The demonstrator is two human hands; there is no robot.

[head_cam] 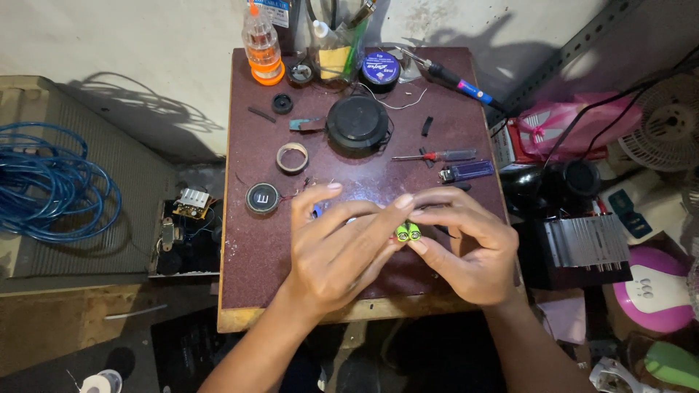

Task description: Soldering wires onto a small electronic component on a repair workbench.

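Note:
Both my hands meet over the middle of a small dark red table (255, 247). Between their fingertips sits a pair of green cylindrical battery cells (408, 232), side by side, ends toward me. My left hand (338, 244) pinches them from the left with thumb and fingers. From the right, my right hand (466, 247) grips the same pair. A bit of blue and white shows under my left fingers; I cannot tell what it is.
On the table: a black round speaker (357, 124), a small round part with wires (262, 198), a tape ring (293, 157), a screwdriver (437, 155), a blue lighter (466, 172), a soldering iron (455, 80), an orange-capped bottle (263, 44). Blue cable coil (51, 182) lies left; cluttered devices right.

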